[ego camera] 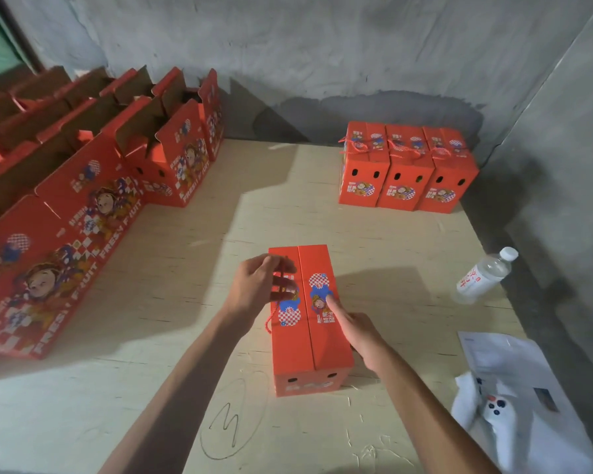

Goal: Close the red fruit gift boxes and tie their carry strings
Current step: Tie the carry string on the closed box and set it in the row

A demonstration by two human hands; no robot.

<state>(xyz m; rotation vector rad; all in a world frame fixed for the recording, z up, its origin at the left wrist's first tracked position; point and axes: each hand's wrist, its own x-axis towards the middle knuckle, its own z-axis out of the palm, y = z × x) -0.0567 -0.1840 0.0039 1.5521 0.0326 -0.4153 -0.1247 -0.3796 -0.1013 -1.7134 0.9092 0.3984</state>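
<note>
Red gift box (317,340) is lying closed in the middle of the pale plywood table (408,254) in front of me, its two top flaps meeting along a centre seam, cartoon figures and checkered circles printed across them, two small dark holes showing in the end facing me. Open boxes (83,200) marked FRESH FRUIT are standing in rows along the left, flaps up. Three closed boxes (406,169) with tied red cords are sitting side by side at the far right, near the stained grey concrete wall (322,53). My left hand (257,285) is curling its fingers around the red carry string (267,319), which is trailing down the box's left side. My right hand (356,331) is pressing its straight index finger onto the right flap; whether the other fingers are curled, I cannot tell. A water bottle (483,277) is lying at the right edge, papers (514,364) and white cloth (473,401) nearer me.
</note>
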